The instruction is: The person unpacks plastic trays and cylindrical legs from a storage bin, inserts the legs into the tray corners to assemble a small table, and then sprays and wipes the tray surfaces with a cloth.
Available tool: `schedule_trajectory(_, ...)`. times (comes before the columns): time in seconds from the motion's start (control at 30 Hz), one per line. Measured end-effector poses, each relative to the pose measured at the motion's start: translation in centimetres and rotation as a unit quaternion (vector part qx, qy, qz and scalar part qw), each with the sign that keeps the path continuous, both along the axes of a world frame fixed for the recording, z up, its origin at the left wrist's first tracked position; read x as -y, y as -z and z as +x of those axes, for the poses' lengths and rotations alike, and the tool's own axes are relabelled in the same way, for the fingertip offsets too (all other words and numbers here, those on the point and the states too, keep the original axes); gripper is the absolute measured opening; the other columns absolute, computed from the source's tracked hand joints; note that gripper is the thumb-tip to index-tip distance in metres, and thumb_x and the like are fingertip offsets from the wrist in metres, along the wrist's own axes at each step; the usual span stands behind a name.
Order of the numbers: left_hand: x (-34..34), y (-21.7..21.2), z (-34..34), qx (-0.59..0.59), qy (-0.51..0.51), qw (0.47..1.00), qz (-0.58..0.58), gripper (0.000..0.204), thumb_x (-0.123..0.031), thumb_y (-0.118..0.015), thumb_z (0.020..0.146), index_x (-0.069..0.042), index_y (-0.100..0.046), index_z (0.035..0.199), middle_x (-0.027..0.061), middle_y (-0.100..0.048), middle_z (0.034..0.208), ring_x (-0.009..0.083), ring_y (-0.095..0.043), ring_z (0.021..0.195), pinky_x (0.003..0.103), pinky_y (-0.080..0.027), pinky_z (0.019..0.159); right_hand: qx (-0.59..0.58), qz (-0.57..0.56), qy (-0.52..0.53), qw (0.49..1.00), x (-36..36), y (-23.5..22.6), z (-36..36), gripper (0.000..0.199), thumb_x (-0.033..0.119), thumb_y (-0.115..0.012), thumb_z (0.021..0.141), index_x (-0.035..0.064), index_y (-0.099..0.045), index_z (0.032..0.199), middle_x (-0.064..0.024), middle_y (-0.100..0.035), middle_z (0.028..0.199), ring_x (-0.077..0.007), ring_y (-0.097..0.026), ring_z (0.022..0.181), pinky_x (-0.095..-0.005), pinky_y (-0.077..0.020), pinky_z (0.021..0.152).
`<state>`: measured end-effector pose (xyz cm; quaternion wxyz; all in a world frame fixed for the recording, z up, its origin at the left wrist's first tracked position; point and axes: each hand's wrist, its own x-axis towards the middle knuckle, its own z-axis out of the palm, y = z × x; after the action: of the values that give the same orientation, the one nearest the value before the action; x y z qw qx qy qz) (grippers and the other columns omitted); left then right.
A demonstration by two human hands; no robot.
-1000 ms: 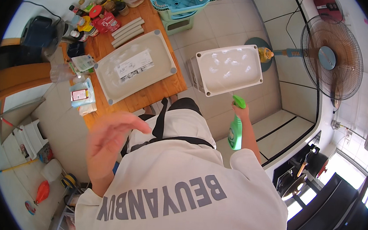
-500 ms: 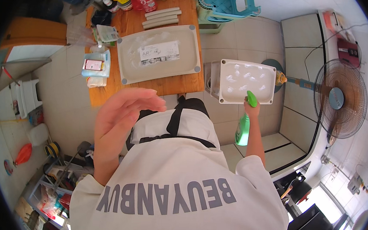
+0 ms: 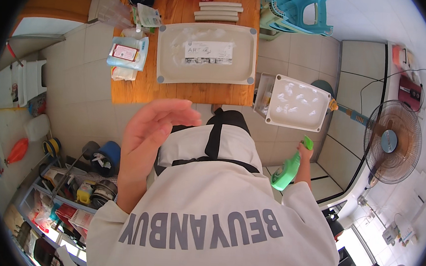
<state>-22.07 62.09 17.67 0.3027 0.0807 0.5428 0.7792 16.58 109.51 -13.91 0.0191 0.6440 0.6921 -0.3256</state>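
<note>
My right hand [image 3: 305,151] is wrapped around the neck of a green spray bottle [image 3: 286,173], held tilted by my right side. Just beyond it is a smaller beige plastic shelf panel [image 3: 286,120], dotted with several patches of white foam. My left hand [image 3: 159,129] is raised in front of my body, fingers stretched out and holding nothing. Ahead of that hand, a larger beige shelf panel [image 3: 171,62] with grey corners lies on the wooden table [image 3: 176,94]. A printed label [image 3: 208,51] and faint whitish smears show on its surface.
Several beige tubes [image 3: 218,12] lie at the table's far side, and packs of wipes [image 3: 126,53] at its left. Turquoise stools [image 3: 295,12] stand far right. A standing fan [image 3: 388,141] is at the right, and a cluttered shelf [image 3: 80,192] at the lower left.
My right hand has drawn the spray bottle back from the smaller panel toward my body, and the bottle now tilts more. My left hand stays raised. The whole view has shifted a little.
</note>
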Motion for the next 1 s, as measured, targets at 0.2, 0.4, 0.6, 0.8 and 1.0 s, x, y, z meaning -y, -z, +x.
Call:
schedule_trajectory(0.2, 1.6, 2.1, -1.8, 0.011, 0.018, 0.999, -0.030, 0.031, -0.010, -0.045, 0.091, 0.004, -0.051, 0.118, 0.0132, -0.061, 0.106, 0.0198, -0.058, 0.101, 0.033, -0.044, 0.090, 0.034, 0.132, 0.023, 0.990, 0.4, -3.9, -4.2, 0.022, 0.015, -0.068, 0.065, 0.0035, -0.066, 0.083, -0.0058, -0.064, 0.067, -0.0157, -0.063, 0.064, -0.0303, -0.0489, 0.061)
schedule_trajectory(0.4, 2.5, 10.3, -2.5, -0.058, 0.088, 0.967, -0.233, 0.037, -0.015, -0.051, 0.088, -0.001, -0.050, 0.122, 0.0113, -0.058, 0.113, 0.0207, -0.055, 0.104, 0.033, -0.043, 0.091, -0.267, 0.099, -0.212, 0.935, 8.8, -7.6, -18.1, 0.033, 0.004, -0.064, 0.073, 0.0029, -0.063, 0.106, -0.0015, -0.060, 0.077, -0.0072, -0.052, 0.065, -0.0260, -0.0440, 0.059)
schedule_trajectory(0.6, 1.2, 15.8, -1.3, -0.269, 0.231, 0.838, -0.415, 0.074, -0.021, -0.073, 0.070, -0.003, -0.037, 0.131, 0.0198, -0.048, 0.121, 0.0360, -0.050, 0.107, 0.043, -0.044, 0.087, -0.376, -0.046, -0.417, 0.826, 24.3, -13.8, -32.0, 0.042, 0.002, -0.060, 0.078, -0.0012, -0.053, 0.120, -0.0094, -0.063, 0.104, -0.0157, -0.060, 0.088, -0.0287, -0.0471, 0.080)
schedule_trajectory(0.8, 1.3, 16.5, -1.4, -0.314, -0.019, 0.857, -0.409, 0.074, -0.021, -0.078, 0.064, -0.005, -0.042, 0.126, 0.0169, -0.041, 0.129, 0.0357, -0.049, 0.110, 0.041, -0.046, 0.085, -0.424, -0.229, -0.398, 0.781, 36.3, -18.0, -40.3, 0.048, 0.005, -0.063, 0.081, 0.0004, -0.047, 0.126, -0.0107, -0.056, 0.120, -0.0181, -0.054, 0.107, -0.0310, -0.0429, 0.092)
schedule_trajectory(1.0, 8.8, 19.2, -2.7, -0.244, -0.176, 0.886, -0.353, 0.058, -0.022, -0.079, 0.062, -0.009, -0.052, 0.112, 0.0098, -0.051, 0.118, 0.0306, -0.055, 0.102, 0.038, -0.047, 0.082, -0.380, -0.268, -0.577, 0.672, 43.3, -17.9, -42.2, 0.084, 0.011, -0.071, 0.073, 0.0055, -0.023, 0.140, -0.0149, -0.043, 0.131, -0.0257, -0.048, 0.116, -0.0354, -0.0398, 0.096)
